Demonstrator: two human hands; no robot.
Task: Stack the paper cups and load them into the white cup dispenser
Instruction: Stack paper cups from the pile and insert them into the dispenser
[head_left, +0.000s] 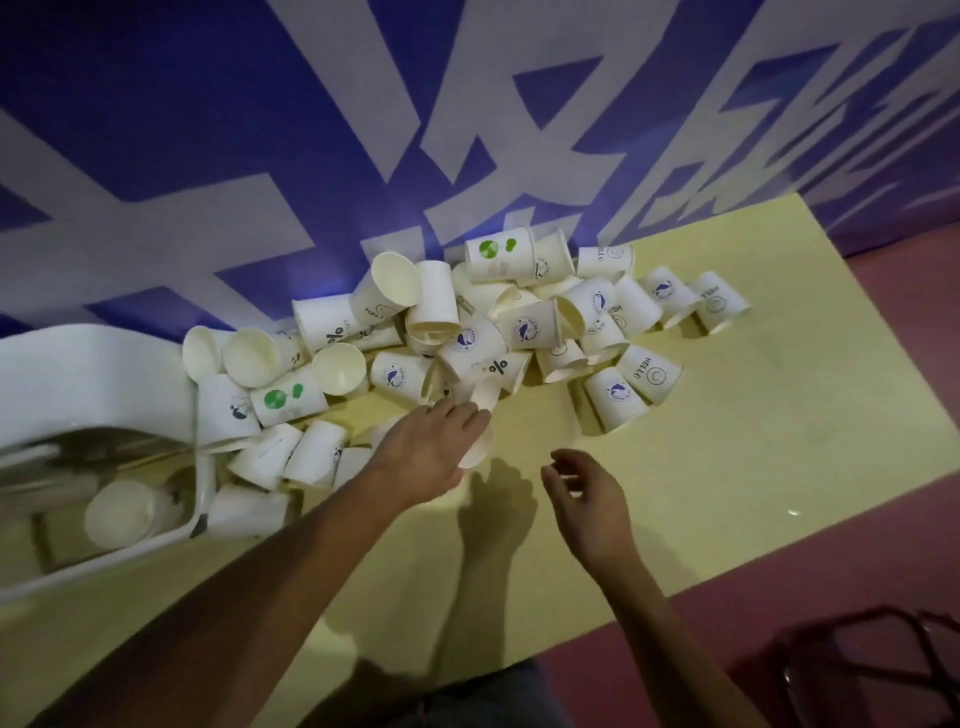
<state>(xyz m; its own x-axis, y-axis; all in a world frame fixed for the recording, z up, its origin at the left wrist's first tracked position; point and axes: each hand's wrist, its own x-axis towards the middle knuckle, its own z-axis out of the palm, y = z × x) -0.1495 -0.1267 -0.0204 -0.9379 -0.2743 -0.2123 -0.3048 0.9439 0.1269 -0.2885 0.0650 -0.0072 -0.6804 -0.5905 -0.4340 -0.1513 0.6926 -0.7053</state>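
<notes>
While the left hand (431, 447) curls round 1 paper cup (485, 395) at the near edge of the pile (519, 322), I see the right hand (587, 499) hovering loose, holding nothing; the white cup dispenser (104, 374) lies left, beside the pile.

You seem to be in a promotional event space: a blue banner (208, 104) with huge white lettering rises behind the yellow table (753, 441), and printed paper cups (470, 340) lie heaped on that table.

Loose heap of paper cups (530, 330), mostly tipped, w/ printed logos; white cup dispenser (93, 374) lying at left.
</notes>
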